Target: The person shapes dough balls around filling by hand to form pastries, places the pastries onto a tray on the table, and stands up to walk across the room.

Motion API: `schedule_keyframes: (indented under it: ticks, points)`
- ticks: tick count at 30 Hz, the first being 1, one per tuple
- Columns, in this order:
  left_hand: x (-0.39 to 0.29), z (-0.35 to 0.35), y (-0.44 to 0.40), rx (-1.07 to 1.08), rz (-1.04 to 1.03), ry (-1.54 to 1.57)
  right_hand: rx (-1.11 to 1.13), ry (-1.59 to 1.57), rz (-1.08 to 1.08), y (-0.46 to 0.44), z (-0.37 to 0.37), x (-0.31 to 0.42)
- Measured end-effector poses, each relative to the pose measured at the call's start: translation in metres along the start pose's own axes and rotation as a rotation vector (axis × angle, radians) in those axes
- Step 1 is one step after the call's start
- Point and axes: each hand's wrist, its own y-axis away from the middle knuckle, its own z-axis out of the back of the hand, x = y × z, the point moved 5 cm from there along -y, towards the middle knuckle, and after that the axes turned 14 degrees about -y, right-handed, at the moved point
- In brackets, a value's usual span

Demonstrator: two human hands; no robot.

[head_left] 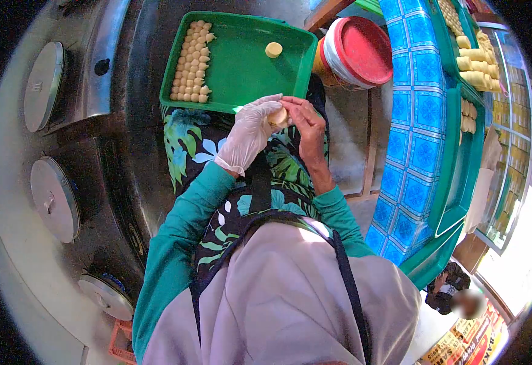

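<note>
My left hand point(255, 131), in a thin whitish glove, is closed around a small pale dough piece point(277, 117) above my lap. My bare right hand point(306, 123) meets it from the right, its fingertips at the dough's edge. Just beyond both hands lies a green tray point(241, 67). Rows of small pale dough balls point(191, 64) fill the tray's left side, some with pointed tips. One round, flat-topped yellowish piece point(273, 50) sits apart toward the tray's upper right.
A red-lidded bucket point(363, 52) stands right of the tray. Farther right, a blue-patterned cloth point(415, 121) borders green trays point(454, 176) with dough pieces and rolls point(477, 66). Round metal lids point(55, 199) line the left. A person point(451, 289) is at the lower right.
</note>
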Motion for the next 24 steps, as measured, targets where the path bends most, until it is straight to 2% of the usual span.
schedule_keyframes:
  ticks: [3, 7, 11, 16, 18, 20, 24]
  points:
    - [0.006, 0.001, -0.003, 0.05, -0.035, 0.015, -0.034, -0.152, 0.05, 0.007, -0.004, 0.0]
    - [0.01, 0.004, -0.001, 0.017, -0.059, -0.069, -0.078, -0.074, 0.008, 0.008, -0.001, -0.007]
    - [0.012, 0.003, -0.001, 0.002, -0.1, -0.05, -0.12, 0.07, 0.095, 0.001, -0.001, -0.01]
    - [0.011, 0.003, -0.001, -0.032, -0.064, 0.044, -0.158, -0.09, -0.026, 0.0, -0.002, -0.015]
    - [0.011, 0.003, -0.001, 0.008, -0.115, 0.038, -0.16, -0.132, -0.056, 0.001, -0.002, -0.016]
    - [0.014, 0.003, -0.002, 0.009, -0.077, 0.054, -0.126, 0.079, 0.062, -0.001, 0.0, -0.013]
    - [0.021, 0.008, -0.007, 0.008, -0.038, -0.028, -0.077, 0.042, 0.003, -0.006, -0.001, -0.02]
